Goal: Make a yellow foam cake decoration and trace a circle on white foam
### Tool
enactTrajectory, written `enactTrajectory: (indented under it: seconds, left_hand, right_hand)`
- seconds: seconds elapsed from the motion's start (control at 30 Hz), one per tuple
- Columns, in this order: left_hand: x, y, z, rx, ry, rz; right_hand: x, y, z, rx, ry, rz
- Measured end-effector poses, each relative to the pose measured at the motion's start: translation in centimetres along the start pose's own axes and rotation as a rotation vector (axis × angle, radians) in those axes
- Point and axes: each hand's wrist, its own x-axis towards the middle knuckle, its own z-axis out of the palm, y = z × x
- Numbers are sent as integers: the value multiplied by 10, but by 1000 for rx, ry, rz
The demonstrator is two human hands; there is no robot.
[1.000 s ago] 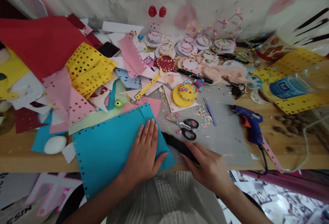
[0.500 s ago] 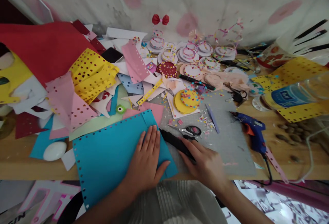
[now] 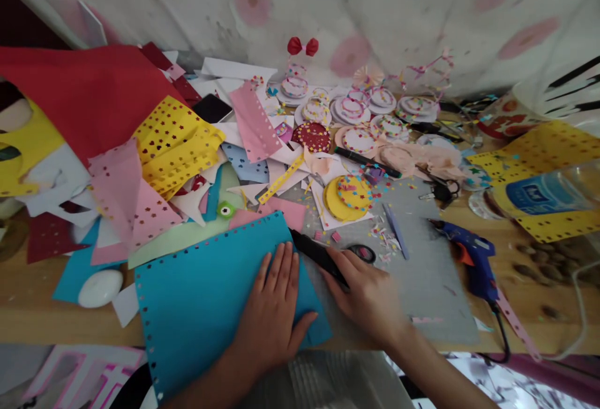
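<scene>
My left hand (image 3: 272, 309) lies flat on a blue sheet of paper (image 3: 201, 296), fingers stretched out and thumb apart. Small punched holes run along the sheet's top and left edges. My right hand (image 3: 368, 293) is closed around a long black tool (image 3: 316, 256), shaped like a utility knife; its exact kind is unclear. The tool's far end meets the sheet's upper right edge, just beyond my left fingertips. Behind my right hand lie scissors, with one black handle loop (image 3: 363, 252) showing and the rest mostly covered. A grey cutting mat (image 3: 422, 284) extends under these things.
Paper scraps, including a yellow punched sheet (image 3: 175, 140), crowd the left. Decorated paper discs (image 3: 347, 199) stand behind the mat. A blue glue gun (image 3: 469, 249), a plastic bottle (image 3: 539, 193) and a purple stick (image 3: 396, 231) are on the right. A white oval object (image 3: 100, 288) lies front left.
The black tool has shifted slightly toward the sheet's top corner and now covers most of the scissors. My left hand stays flat on the sheet. The whole view has moved a little.
</scene>
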Motion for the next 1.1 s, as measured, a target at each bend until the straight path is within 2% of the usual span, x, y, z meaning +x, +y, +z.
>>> enactTrajectory:
  seconds: [0.23,0.37,0.47,0.5,0.6,0.63,0.73,0.8,0.87,0.93,0.97,1.07,1.1]
  left_hand:
    - [-3,0,3,1,1,-13]
    - [-4,-2,2,-13,-9,-16]
    - [-5,-5,-5,-46,7,12]
    - [-6,-6,-9,-55,20,25]
    - [-15,-5,-16,-50,72,72]
    - [-19,-4,-17,-32,84,90]
    - [-38,-1,-10,60,100,120]
    - [-51,2,-1,110,108,108]
    - [-61,4,7,130,115,84]
    - [-68,7,12,123,112,70]
    - [-70,9,12,111,107,66]
    - [-74,11,9,57,79,65]
    - [-76,10,6,41,75,64]
  right_hand:
    - [27,-1,6,-46,43,25]
    - [30,1,-2,-20,86,48]
    - [5,11,-14,54,91,29]
    - [-8,18,-18,58,132,40]
    - [-53,48,-23,-9,261,153]
    - [-67,61,-24,-49,258,211]
    - [-92,94,-21,-182,299,275]
    - [-95,101,-18,-254,322,314]
    - [-88,90,-18,-247,372,303]
    - [-74,63,-19,-114,383,159]
    - [-67,45,-19,-5,329,46]
    - [-50,-5,-19,212,-55,-385]
    - [-47,-15,-18,245,-152,-476]
